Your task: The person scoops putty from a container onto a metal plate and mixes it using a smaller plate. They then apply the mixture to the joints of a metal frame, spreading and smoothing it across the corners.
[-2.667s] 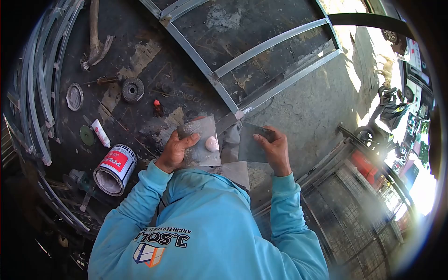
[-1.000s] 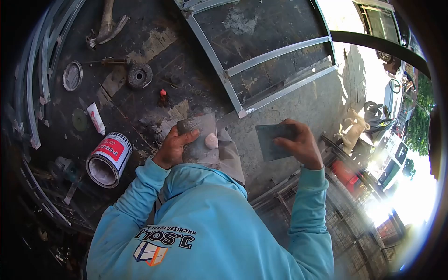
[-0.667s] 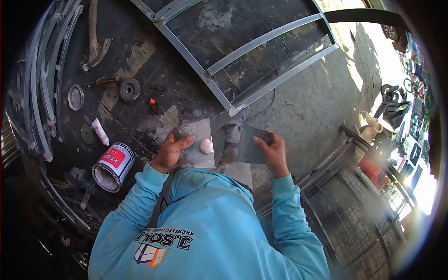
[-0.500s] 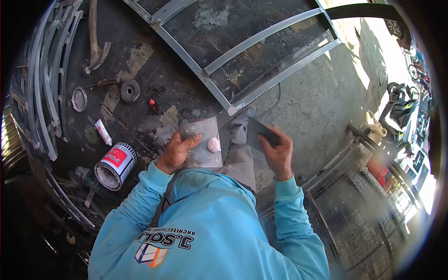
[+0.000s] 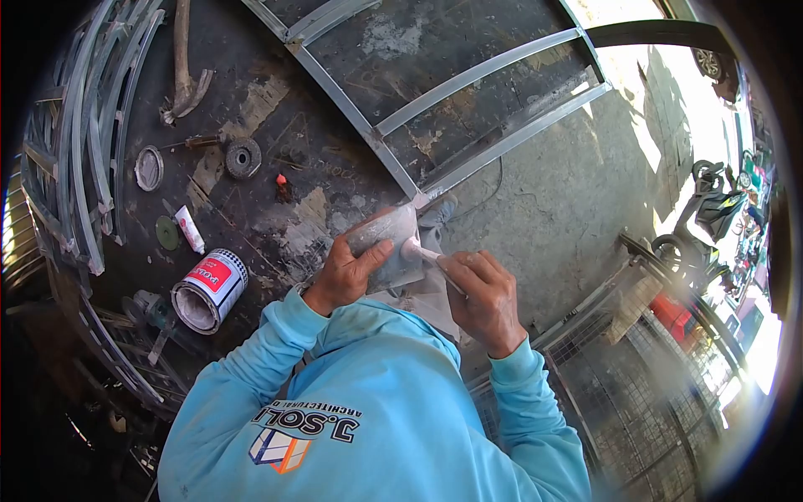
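My left hand (image 5: 345, 276) grips a flat, smeared plate (image 5: 386, 233) by its left side, thumb on top. On the plate's right part sits a small lump of pale pink putty (image 5: 409, 249). In my right hand (image 5: 487, 299) is a thin, flat spreader (image 5: 432, 256), seen nearly edge-on, with its tip at the putty. Just beyond the plate is the corner of a grey metal frame (image 5: 393, 171), with a pinkish smear on it. An opened putty can (image 5: 227, 280) lies tilted to the left, near a white and red tube (image 5: 190, 229).
A hammer (image 5: 183, 71), a round lid (image 5: 149, 168), a dark abrasive wheel (image 5: 242, 157) and a green disc (image 5: 167, 233) lie on the dark work surface. Curved metal bars (image 5: 79, 142) are stacked at far left. Wire mesh panels (image 5: 636, 402) stand at lower right.
My right hand has moved left and turned the spreader edge-on, bringing it to the putty. The plate has shifted slightly up and right and is tilted more.
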Motion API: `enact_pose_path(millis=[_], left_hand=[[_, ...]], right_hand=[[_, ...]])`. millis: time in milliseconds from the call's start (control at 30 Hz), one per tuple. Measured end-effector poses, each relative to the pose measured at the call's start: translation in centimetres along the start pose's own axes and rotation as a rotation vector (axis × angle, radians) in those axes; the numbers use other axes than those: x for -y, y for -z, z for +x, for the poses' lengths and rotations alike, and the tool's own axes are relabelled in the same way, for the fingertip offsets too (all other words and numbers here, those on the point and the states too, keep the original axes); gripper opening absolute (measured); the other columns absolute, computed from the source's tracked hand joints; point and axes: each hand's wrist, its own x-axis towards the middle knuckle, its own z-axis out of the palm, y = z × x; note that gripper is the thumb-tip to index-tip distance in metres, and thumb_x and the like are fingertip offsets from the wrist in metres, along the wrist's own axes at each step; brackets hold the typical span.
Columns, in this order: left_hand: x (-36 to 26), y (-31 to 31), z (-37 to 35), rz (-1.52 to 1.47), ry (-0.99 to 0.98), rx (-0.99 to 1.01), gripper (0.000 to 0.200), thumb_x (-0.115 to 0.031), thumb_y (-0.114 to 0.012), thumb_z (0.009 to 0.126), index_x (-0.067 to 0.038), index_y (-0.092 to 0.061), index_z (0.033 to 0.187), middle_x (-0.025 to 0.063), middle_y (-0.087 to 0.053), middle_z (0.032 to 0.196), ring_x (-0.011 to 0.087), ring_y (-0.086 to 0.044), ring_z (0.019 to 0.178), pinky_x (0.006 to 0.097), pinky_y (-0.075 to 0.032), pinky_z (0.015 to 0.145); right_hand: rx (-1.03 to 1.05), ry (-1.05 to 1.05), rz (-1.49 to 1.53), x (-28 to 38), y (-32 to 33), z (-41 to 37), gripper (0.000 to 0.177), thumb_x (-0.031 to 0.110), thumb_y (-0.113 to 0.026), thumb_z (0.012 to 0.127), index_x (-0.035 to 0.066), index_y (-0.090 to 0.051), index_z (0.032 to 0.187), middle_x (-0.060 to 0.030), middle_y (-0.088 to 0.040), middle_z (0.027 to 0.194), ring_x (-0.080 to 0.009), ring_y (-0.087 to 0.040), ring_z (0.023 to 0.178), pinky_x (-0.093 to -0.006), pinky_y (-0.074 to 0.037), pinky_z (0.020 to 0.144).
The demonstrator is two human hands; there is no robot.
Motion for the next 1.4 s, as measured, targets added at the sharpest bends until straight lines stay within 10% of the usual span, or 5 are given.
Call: enact_pose_path(millis=[367, 433, 633, 800, 1400], left_hand=[[-1.5, -1.2, 0.3, 0.223, -0.031, 0.216, 0.043, -0.012, -0.055, 0.094, 0.003, -0.047, 0.134, 0.0157, -0.056, 0.128, 0.0214, -0.053, 0.117, 0.0329, -0.042, 0.099], [-2.2, -2.3, 0.8, 0.222, 0.052, 0.271, 0.042, -0.011, -0.056, 0.092, 0.004, -0.049, 0.131, 0.0156, -0.059, 0.123, 0.0211, -0.055, 0.114, 0.0328, -0.043, 0.098], [-2.6, -3.8, 5.5, 0.086, 0.041, 0.143, 0.043, -0.014, -0.058, 0.092, 0.004, -0.051, 0.130, 0.0116, -0.064, 0.112, 0.0172, -0.058, 0.102, 0.0292, -0.046, 0.090], [-4.7, -7.7, 11.5, 0.095, -0.023, -0.026, 0.022, -0.014, -0.059, 0.091, 0.002, -0.065, 0.105, 0.0042, -0.068, 0.093, 0.0110, -0.061, 0.084, 0.0261, -0.049, 0.075], [-4.5, -17.6, 22.8, 0.090, 0.119, -0.379, 0.026, -0.015, -0.061, 0.090, 0.002, -0.063, 0.110, 0.0059, -0.066, 0.100, 0.0121, -0.060, 0.089, 0.0270, -0.048, 0.078]], right_hand=[[-0.211, -0.083, -0.066, -1.2, 1.1, 0.2, 0.035, -0.007, -0.068, 0.069, 0.004, -0.065, 0.102, -0.0095, -0.065, 0.091, -0.0221, -0.063, 0.082, -0.0321, -0.053, 0.067], [-0.409, -0.600, 0.403, -2.1, 4.0, 0.5, 0.040, -0.005, -0.068, 0.077, 0.005, -0.058, 0.114, -0.0063, -0.064, 0.095, -0.0174, -0.063, 0.087, -0.0305, -0.053, 0.072], [-0.736, -0.597, 1.158, -13.0, 11.2, -0.6, 0.037, 0.001, -0.067, 0.085, 0.006, -0.050, 0.117, -0.0049, -0.061, 0.101, -0.0132, -0.061, 0.090, -0.0269, -0.052, 0.078], [-0.759, -0.627, 0.988, -21.6, 15.6, 3.2, 0.026, 0.007, -0.070, 0.086, 0.002, -0.053, 0.104, -0.0054, -0.061, 0.092, -0.0122, -0.060, 0.077, -0.0264, -0.052, 0.068], [-0.455, -0.734, 0.614, -37.6, 18.4, 12.9, 0.024, 0.017, -0.071, 0.084, 0.001, -0.056, 0.095, -0.0013, -0.058, 0.081, -0.0078, -0.049, 0.076, -0.0239, -0.042, 0.065]])
